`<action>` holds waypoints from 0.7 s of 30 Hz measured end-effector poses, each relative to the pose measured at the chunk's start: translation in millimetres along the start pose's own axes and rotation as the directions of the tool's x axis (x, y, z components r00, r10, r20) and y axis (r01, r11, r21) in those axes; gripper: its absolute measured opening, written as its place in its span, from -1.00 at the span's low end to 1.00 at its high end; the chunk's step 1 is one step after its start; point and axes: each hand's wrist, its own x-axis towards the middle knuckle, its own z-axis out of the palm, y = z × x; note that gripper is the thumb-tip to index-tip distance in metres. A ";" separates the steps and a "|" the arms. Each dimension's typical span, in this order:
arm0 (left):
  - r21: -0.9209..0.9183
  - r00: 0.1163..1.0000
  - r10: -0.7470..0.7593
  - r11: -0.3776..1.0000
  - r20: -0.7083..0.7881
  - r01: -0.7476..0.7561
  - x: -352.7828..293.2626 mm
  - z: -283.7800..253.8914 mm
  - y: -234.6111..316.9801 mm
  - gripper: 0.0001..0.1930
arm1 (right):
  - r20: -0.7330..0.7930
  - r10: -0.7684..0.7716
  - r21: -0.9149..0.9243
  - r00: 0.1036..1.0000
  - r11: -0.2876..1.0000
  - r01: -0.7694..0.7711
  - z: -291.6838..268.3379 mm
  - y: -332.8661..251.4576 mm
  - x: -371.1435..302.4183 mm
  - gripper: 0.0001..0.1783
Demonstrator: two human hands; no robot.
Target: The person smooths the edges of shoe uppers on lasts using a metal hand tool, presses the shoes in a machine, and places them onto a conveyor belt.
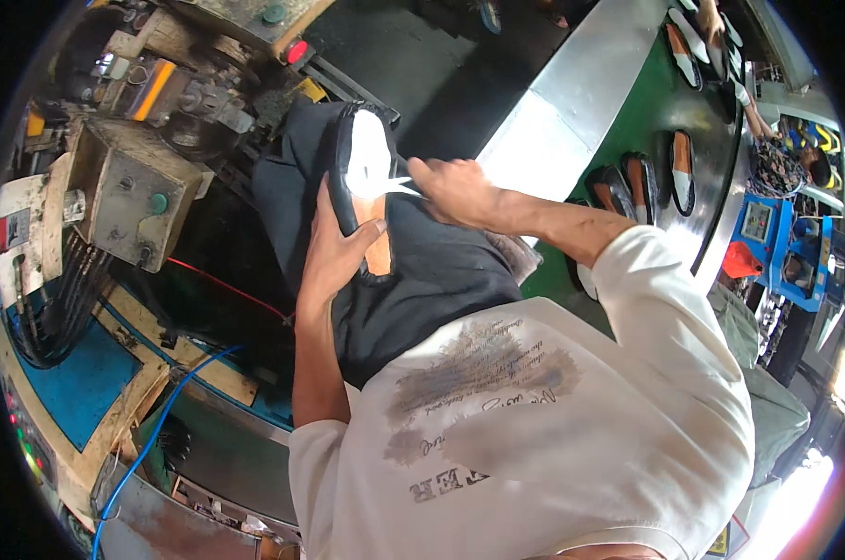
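Note:
A dark shoe [368,149] rests bottom up across my dark-trousered lap. Its underside is white at the front and tan toward the heel. My left hand [334,241] grips it by the heel half, with the thumb over the tan part and the fingers along the outer side. Just right of the shoe, my right hand [455,193] is closed around a slender white tool [402,187]. The tool's tip meets the white underside near its border with the tan. Glare washes out that spot, and I cannot make out the tool's exact kind.
On my right runs a green conveyor belt [619,135] with a metal edge, carrying several similar shoes [682,173]. Co-workers' hands [712,23] show at its far end. A grimy machine with a control box [128,196] and red button [296,51] stands left, near a blue hose [156,420].

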 end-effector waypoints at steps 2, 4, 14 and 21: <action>-0.171 1.000 -0.029 0.985 -0.001 0.029 11.4 -5.7 -2.5 0.08 | 0.079 0.026 -0.008 0.997 1.000 -0.026 -26.5 -8.1 -0.8 -0.56; -0.107 1.000 0.013 0.994 0.007 -0.012 0.3 -2.5 -4.8 0.08 | -0.082 -0.075 0.147 0.994 0.985 0.086 -59.0 -29.5 -5.3 -0.56; -0.409 0.996 -0.030 0.911 0.079 0.060 -7.9 -20.0 -17.4 0.03 | -0.291 -0.142 0.241 0.946 0.946 0.216 -73.6 -66.3 2.4 -0.59; -0.451 0.999 0.036 0.892 0.019 -0.023 23.3 -13.6 -24.3 -0.02 | -0.054 -0.080 -0.027 0.995 0.997 0.078 -65.3 -25.7 28.3 -0.64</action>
